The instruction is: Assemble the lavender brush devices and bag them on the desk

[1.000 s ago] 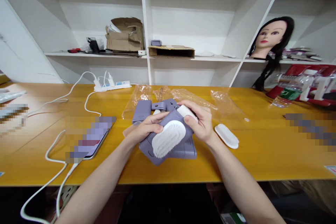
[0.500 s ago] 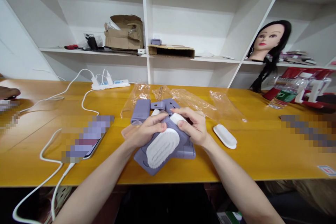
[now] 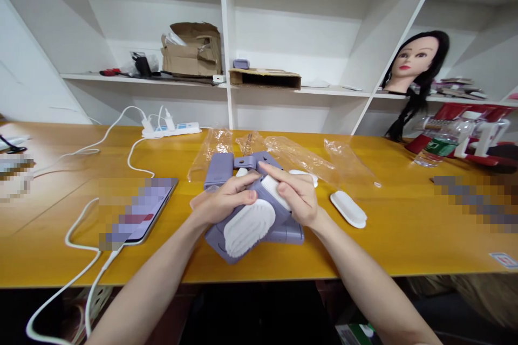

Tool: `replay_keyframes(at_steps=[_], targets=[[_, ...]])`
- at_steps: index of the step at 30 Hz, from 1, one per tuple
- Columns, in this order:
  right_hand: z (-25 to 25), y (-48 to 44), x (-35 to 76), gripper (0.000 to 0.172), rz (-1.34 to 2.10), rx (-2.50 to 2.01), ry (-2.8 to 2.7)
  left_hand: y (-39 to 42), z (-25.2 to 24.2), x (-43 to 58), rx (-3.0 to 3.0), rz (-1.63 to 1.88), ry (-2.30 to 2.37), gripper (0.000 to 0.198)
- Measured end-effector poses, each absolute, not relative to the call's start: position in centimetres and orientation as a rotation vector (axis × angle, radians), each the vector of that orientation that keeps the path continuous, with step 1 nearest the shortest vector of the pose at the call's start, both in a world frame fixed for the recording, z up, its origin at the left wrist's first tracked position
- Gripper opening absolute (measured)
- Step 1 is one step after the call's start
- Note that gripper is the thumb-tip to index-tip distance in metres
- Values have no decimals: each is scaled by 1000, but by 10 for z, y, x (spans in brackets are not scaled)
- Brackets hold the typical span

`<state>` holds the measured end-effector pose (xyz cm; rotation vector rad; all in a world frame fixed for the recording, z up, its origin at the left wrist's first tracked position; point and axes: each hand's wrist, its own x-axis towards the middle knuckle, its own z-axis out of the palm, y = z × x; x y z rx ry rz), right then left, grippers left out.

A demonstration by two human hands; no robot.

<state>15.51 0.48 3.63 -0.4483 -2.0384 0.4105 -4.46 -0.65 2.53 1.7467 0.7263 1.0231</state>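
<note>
A purple plastic piece is between my hands, tilted, with a white textured oval pad [image 3: 249,227] on its near face. A white ribbed part [image 3: 270,188] sits at its upper right. My left hand [image 3: 226,198] grips the piece from the left, thumb on top near the pad. My right hand [image 3: 298,197] grips the right side, thumb bent over the white part and index finger stretched along its upper edge. Beneath and behind lie other purple plastic parts [image 3: 219,168], partly hidden by the hands. To the right rests a white oval shell-like piece [image 3: 348,209]; another white piece [image 3: 305,177] shows behind my right hand.
Crumpled clear plastic bags [image 3: 297,156] lie behind the parts. A phone [image 3: 148,213] with a white cable is at left, near a power strip [image 3: 172,130]. A bottle [image 3: 441,143] stands at right. Shelves hold cardboard boxes [image 3: 192,51] and a mannequin head [image 3: 416,62].
My right hand's fingers have straightened and shifted along the white ribbed part, showing more of it. A white piece behind that hand is now more visible. The person's hand at far left has gone.
</note>
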Motion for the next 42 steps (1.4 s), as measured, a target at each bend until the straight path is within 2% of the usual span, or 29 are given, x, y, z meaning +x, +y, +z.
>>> replay_keyframes(at_steps=[6, 10, 16, 21, 24, 29, 34, 37, 40, 42], targets=[[48, 11, 159, 36, 826, -512, -2173, -4, 21, -44, 1735, 932, 791, 50], [50, 12, 162, 36, 922, -487, -2210, -5, 17, -41, 1776, 895, 810, 48], [56, 7, 167, 42, 721, -542, -2219, -13, 22, -36, 1950, 953, 949, 47], [53, 11, 164, 30, 557, -602, -2117, -28, 31, -30, 1960, 1100, 1377, 49], [46, 13, 159, 31, 530, -527, -2054, -40, 36, -26, 1941, 1137, 1434, 49], [38, 12, 151, 34, 579, -438, -1955, -51, 43, -20, 1953, 1264, 1339, 50], [45, 11, 150, 34, 714, -578, -1760, -32, 44, -21, 1668, 1264, 1183, 32], [50, 19, 157, 41, 868, -676, -1615, -14, 36, -24, 1440, 1254, 978, 33], [57, 36, 174, 44, 773, -817, -1559, -1, 28, -25, 1288, 1270, 939, 31], [62, 50, 194, 36, 568, -1006, -1614, 3, 23, -24, 1199, 1242, 919, 34]])
